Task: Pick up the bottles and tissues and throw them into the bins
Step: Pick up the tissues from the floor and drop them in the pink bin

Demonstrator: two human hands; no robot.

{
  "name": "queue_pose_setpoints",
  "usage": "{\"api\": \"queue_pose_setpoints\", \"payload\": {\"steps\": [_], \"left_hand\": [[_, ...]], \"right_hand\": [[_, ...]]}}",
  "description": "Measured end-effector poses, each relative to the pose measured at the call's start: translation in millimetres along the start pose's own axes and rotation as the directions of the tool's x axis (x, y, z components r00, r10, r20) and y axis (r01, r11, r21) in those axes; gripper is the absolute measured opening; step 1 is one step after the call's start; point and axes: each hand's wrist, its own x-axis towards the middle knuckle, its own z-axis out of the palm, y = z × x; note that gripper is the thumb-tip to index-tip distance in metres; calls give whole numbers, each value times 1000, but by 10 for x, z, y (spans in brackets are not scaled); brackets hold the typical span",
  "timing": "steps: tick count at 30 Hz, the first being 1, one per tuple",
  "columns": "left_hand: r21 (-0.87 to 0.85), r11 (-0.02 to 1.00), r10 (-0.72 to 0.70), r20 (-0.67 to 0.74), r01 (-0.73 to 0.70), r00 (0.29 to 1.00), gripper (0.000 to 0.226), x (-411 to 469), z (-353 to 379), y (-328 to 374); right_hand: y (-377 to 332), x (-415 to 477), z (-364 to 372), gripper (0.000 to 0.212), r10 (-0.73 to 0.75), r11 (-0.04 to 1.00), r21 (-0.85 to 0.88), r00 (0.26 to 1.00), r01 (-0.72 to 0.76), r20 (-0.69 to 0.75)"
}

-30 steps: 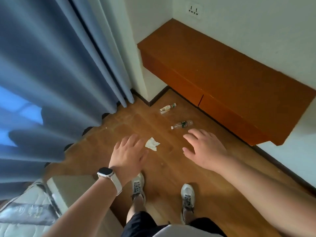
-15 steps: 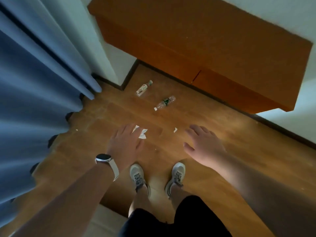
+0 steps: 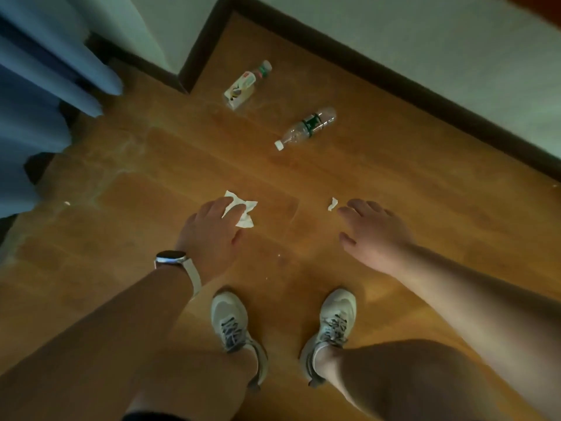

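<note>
A crumpled white tissue (image 3: 245,211) lies on the wooden floor, partly covered by the fingers of my left hand (image 3: 212,235), which reaches down over it with fingers spread. A small white tissue scrap (image 3: 333,204) lies just left of the fingertips of my right hand (image 3: 372,232), which is open and holds nothing. Farther off lie a clear water bottle with a green label (image 3: 306,128) and a smaller bottle with a white and yellow label (image 3: 246,85), both on their sides. No bin is in view.
A dark skirting board (image 3: 394,83) and white wall run along the far side, with a corner at the top middle. Blue curtains (image 3: 33,95) hang at the left. My two feet in pale sneakers (image 3: 230,323) stand just below the hands.
The view has dropped closer to the floor and tilted down, so the wooden shelf has left the frame. Both hands have come down toward the floor, the left onto the tissue.
</note>
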Motion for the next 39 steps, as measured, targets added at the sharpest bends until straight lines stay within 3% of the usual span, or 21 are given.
{"api": "queue_pose_setpoints", "payload": {"steps": [10,20,29,34,39], "left_hand": [[-12,986,-165,63,166,984,49,1090,2059,-757],[-25,955,-291,118,296,949,69,1286,2832,-1044],[-103,962,-248,65,254,967,25,1335,2964,-966],[-215,946,-234,63,243,970,21,1331,2623,-776],[-305,918,-259,20,253,966,21,1126,1831,-381]], "right_hand": [[708,1577,1841,50,98,994,42,995,-98,-6],[868,2153,2630,42,126,982,152,991,-116,-53],[840,2204,2603,17,46,983,181,990,-21,-135],[710,2009,2316,11,67,974,224,985,-31,-156],[504,1587,1710,11,117,951,303,979,-62,-167]]}}
